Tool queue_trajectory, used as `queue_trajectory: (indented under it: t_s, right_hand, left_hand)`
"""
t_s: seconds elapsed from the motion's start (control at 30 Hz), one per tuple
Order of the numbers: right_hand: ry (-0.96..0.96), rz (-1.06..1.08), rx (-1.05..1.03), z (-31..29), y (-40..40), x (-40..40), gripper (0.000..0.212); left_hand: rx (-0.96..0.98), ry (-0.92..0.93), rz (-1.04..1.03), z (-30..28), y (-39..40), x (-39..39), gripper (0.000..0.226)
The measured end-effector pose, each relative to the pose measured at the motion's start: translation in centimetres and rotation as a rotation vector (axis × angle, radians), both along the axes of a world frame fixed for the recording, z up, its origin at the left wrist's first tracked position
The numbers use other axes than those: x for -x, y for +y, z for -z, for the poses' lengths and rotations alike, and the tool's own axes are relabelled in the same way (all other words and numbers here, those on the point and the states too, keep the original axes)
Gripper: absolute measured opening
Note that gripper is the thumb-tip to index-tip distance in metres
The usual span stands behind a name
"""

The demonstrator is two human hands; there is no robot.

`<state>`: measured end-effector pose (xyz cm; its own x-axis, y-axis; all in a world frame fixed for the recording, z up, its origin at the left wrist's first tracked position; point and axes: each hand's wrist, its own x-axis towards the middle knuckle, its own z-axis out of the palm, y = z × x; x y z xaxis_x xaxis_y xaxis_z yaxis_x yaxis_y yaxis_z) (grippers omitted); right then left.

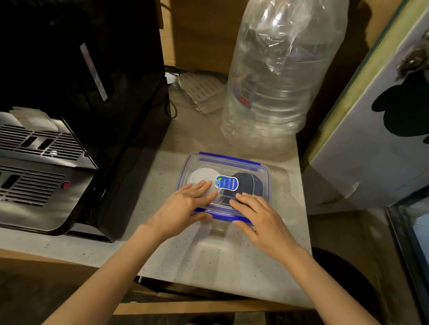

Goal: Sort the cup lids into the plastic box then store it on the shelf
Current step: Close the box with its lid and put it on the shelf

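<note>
A clear plastic box (263, 176) with blue clips and a labelled lid sits on the pale counter (216, 260). Through the lid I see a white cup lid (202, 175) on the left and a dark cup lid (249, 181) on the right. My left hand (183, 208) lies flat on the lid's near left part, thumb at the front blue clip. My right hand (258, 217) rests flat on the near right part, thumb also by the front clip. Both hands have their fingers spread and press on the box.
A black coffee machine (65, 114) with a metal drip tray fills the left side. A large clear water bottle (276, 85) wrapped in plastic stands behind the box. A white panel (389, 140) leans at the right. Wooden boards run below the counter's front edge.
</note>
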<state>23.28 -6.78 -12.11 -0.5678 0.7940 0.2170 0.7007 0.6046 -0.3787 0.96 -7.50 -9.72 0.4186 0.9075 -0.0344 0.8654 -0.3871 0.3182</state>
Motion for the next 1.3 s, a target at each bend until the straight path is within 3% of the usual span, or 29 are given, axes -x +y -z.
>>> queue_trajectory:
  t_s: [0.23, 0.3, 0.4, 0.47, 0.53, 0.63, 0.7, 0.77, 0.87, 1.03, 1.2, 1.3]
  right_hand:
    - [0.069, 0.030, -0.047, 0.5, -0.2, 0.3, 0.047]
    - [0.122, 0.033, 0.035, 0.1, -0.2, 0.2, 0.046]
    - [0.293, 0.130, 0.126, -0.7, 0.2, 0.1, 0.045]
    - [0.374, 0.316, 0.044, -0.6, 0.3, 0.0, 0.040]
    - [0.417, 0.542, 0.053, -0.2, 0.3, -0.1, 0.042]
    - [0.593, 0.742, 0.384, 0.5, 0.0, 0.0, 0.051]
    - [0.741, 0.762, 0.554, 0.6, -0.1, 0.2, 0.044]
    - [0.784, 0.769, 0.564, 0.9, 0.0, 0.2, 0.036]
    - [0.811, 0.770, 0.553, 0.2, 1.0, -0.2, 0.036]
    - [0.863, 0.827, 0.391, -3.1, 4.0, -1.3, 0.029]
    - [1.058, 0.759, 0.318, -10.4, 7.3, -2.2, 0.015]
    - [1.096, 0.672, 0.236, -16.2, 8.9, -2.7, 0.009]
  left_hand:
    - [-0.004, -0.006, -0.031, -0.4, 0.1, -0.1, 0.052]
    - [0.094, -0.120, -0.063, -1.3, 0.2, 0.0, 0.049]
    - [0.134, -0.463, -0.261, -2.6, 1.1, 0.6, 0.041]
    - [0.014, -0.510, -0.465, -2.6, 1.8, 0.9, 0.046]
    - [0.143, -0.571, -0.658, -2.3, 2.4, 1.0, 0.061]
    - [0.445, -0.848, -0.770, -1.0, 2.9, 1.3, 0.059]
    - [0.478, -0.929, -0.810, -0.3, 3.0, 1.8, 0.050]
    - [0.513, -0.966, -0.848, -0.1, 3.1, 2.1, 0.042]
    - [0.565, -1.041, -0.868, -1.1, 2.5, 1.8, 0.026]
    - [0.486, -1.092, -0.917, -4.0, 1.0, 0.5, 0.043]
    - [0.505, -1.248, -0.779, -10.5, -0.4, -1.3, 0.057]
    - [0.539, -1.375, -0.620, -15.1, -1.1, -2.1, 0.050]
